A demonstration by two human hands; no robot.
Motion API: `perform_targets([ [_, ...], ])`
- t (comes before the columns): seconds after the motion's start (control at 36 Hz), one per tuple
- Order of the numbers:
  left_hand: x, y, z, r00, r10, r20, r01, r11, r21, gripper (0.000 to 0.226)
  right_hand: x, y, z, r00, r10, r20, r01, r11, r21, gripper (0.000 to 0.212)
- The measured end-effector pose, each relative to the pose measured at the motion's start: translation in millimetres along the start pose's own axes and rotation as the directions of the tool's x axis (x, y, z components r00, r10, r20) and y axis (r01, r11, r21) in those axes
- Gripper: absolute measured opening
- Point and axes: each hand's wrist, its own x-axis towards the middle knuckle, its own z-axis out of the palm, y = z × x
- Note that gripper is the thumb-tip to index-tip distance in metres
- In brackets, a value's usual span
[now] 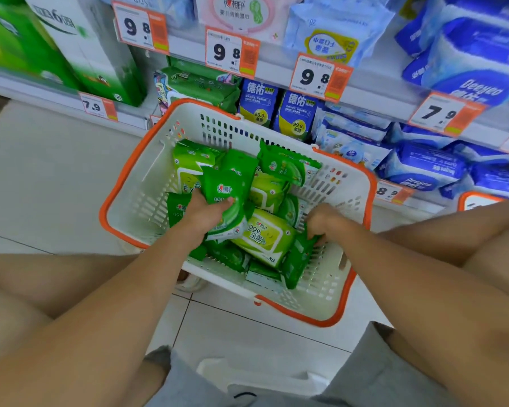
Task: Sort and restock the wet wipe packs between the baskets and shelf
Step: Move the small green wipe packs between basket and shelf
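A white basket with an orange rim (135,183) stands on the floor before the shelf, filled with several green wet wipe packs. My left hand (206,214) grips a dark green pack (225,189) near the basket's middle. My right hand (325,221) reaches in at the right side and its curled fingers grip a small dark green pack (299,254). A larger light green pack (262,237) lies between my hands. The bottom shelf (365,92) behind holds green packs (200,83) and blue packs (297,116).
A second orange-rimmed basket (476,199) peeks in at the right under the shelf. Price tags (231,52) hang along the shelf edges. Blue and white packs (423,167) fill the lower right shelf. My knees flank the basket on the tiled floor (56,177).
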Motion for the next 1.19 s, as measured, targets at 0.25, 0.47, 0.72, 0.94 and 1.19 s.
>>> perform_targets([
  [0.25, -17, 64, -4, 0.977, 0.213, 0.021, -0.212, 0.976, -0.058, 0.057, -122, -82, -123, 0.907, -0.412, -0.085, 0.418, 0.864, 0.279, 0.054],
  [0.47, -72, 205, -22, 0.892, 0.448, 0.068, -0.429, 0.884, -0.186, 0.04, -226, -168, -187, 0.817, -0.552, -0.167, 0.493, 0.518, 0.699, 0.022],
  [0.72, -105, 266, -39, 0.802, 0.59, 0.087, -0.545, 0.785, -0.295, 0.045, -248, -228, -205, 0.696, -0.692, -0.191, 0.279, 0.015, 0.96, 0.019],
  [0.94, -106, 283, -34, 0.681, 0.727, 0.087, -0.692, 0.678, -0.246, 0.048, -246, -231, -215, 0.648, -0.702, -0.294, 0.307, -0.112, 0.945, 0.025],
  [1.19, -102, 283, -32, 0.71, 0.682, 0.176, -0.601, 0.717, -0.353, 0.079, -269, -205, -224, 0.474, -0.657, -0.586, 0.815, 0.077, 0.574, 0.022],
])
